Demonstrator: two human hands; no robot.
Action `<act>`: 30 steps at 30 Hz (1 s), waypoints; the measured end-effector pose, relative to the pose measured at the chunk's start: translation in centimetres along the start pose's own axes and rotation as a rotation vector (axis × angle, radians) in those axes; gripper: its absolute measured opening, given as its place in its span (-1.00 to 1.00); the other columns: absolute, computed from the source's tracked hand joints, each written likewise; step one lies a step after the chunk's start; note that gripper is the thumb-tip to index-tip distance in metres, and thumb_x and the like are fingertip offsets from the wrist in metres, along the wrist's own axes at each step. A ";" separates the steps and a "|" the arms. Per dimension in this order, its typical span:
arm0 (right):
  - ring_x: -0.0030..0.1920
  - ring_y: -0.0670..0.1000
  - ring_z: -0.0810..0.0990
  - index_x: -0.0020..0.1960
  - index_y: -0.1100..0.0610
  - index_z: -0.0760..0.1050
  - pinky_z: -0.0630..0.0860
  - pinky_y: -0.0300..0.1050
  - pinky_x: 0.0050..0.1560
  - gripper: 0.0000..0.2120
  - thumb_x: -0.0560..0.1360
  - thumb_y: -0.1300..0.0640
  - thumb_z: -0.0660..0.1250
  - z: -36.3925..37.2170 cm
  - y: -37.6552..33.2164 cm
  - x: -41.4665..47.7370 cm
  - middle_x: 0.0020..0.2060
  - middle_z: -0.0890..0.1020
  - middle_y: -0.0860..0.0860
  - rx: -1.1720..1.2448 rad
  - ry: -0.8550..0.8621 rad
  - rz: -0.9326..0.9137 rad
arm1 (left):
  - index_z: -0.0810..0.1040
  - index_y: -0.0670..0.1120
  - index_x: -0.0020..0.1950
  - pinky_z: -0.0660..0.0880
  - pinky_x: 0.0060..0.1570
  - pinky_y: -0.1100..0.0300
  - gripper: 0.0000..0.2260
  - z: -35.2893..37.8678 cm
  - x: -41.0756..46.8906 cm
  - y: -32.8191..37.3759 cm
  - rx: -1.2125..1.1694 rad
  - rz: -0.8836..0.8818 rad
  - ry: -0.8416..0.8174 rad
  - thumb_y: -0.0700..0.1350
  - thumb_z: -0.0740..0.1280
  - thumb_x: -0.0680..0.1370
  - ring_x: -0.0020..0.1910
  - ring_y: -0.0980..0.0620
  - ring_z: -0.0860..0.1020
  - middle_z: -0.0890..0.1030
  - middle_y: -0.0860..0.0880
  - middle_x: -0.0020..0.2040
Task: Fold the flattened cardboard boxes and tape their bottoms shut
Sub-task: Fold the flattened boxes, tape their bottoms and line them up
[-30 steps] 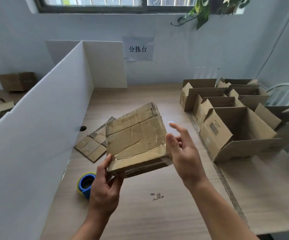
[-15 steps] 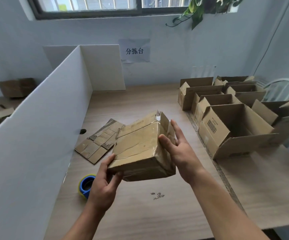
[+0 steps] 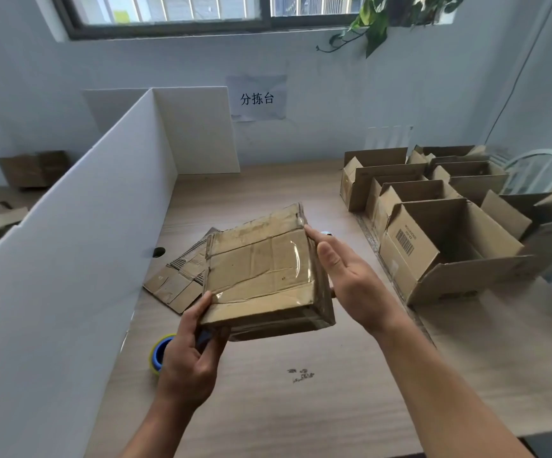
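One taped box (image 3: pixel 261 269) above wooden table (image 3: pixel 301 411)

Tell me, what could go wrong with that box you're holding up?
The box hangs above the table, pinched at one corner by the left hand, with the right hand flat against its side; it might slip. The clear tape looks wrinkled, so the bottom may not hold.

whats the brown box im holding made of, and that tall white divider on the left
The brown square box: cardboard, likely corrugated, matte and creased, with worn edges. Glossy clear tape across its top catches the light. The tall white divider panel: a smooth, matte, rigid sheet, perhaps foam board or plastic; cannot tell which.
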State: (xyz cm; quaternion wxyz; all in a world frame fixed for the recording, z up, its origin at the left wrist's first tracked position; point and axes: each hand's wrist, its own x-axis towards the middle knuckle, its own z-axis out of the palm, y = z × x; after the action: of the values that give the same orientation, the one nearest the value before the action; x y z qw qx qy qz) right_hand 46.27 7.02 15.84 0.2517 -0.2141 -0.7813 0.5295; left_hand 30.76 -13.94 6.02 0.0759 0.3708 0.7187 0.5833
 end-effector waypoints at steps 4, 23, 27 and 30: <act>0.18 -0.07 0.53 0.36 -0.31 0.31 0.47 -0.20 0.09 -0.69 0.63 -0.15 0.16 0.7 0.6 0.2 0.25 0.48 -0.05 -0.056 0.069 0.038 | 0.41 0.07 0.44 0.42 0.30 0.30 -0.51 0.4 -0.1 0.3 0.071 0.026 0.010 -0.02 0.39 0.51 0.32 0.16 0.51 0.55 0.11 0.32; 0.57 -0.05 0.18 0.47 0.05 0.37 0.33 -0.15 0.45 -0.55 0.63 -0.08 0.23 4.6 1.4 -2.0 0.56 0.22 0.04 0.003 0.159 -0.452 | 0.41 -0.08 0.41 0.62 0.04 0.01 -0.56 1.7 1.1 0.3 -0.638 -0.367 -0.032 -0.11 0.34 0.54 0.21 -0.11 0.59 0.61 -0.10 0.24; 0.42 -0.02 0.45 0.26 0.11 0.58 0.47 -0.09 0.35 -0.74 0.60 0.10 0.30 4.3 1.3 -1.4 0.36 0.52 0.05 -0.061 0.365 -0.500 | 0.49 -0.11 0.30 0.63 -0.01 -0.01 -0.26 2.0 1.0 0.2 -0.597 -0.419 -0.026 0.21 0.61 0.26 0.06 -0.10 0.63 0.63 -0.18 0.14; 0.38 -0.12 0.46 0.16 0.15 0.65 0.49 -0.19 0.30 -0.77 0.57 0.12 0.33 4.2 1.1 -1.2 0.30 0.56 -0.03 -0.096 0.418 -0.431 | 0.52 -0.07 0.26 0.61 0.05 -0.01 -0.62 2.7 0.7 -0.2 -0.577 -0.425 -0.030 -0.01 0.39 0.47 0.06 -0.12 0.63 0.65 -0.19 0.13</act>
State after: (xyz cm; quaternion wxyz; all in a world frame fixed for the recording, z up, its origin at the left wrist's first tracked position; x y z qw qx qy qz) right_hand 44.68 3.71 13.28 0.5029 -0.1595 -0.7642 0.3709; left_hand 31.66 -11.46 5.27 0.3075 0.1847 0.5845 0.7278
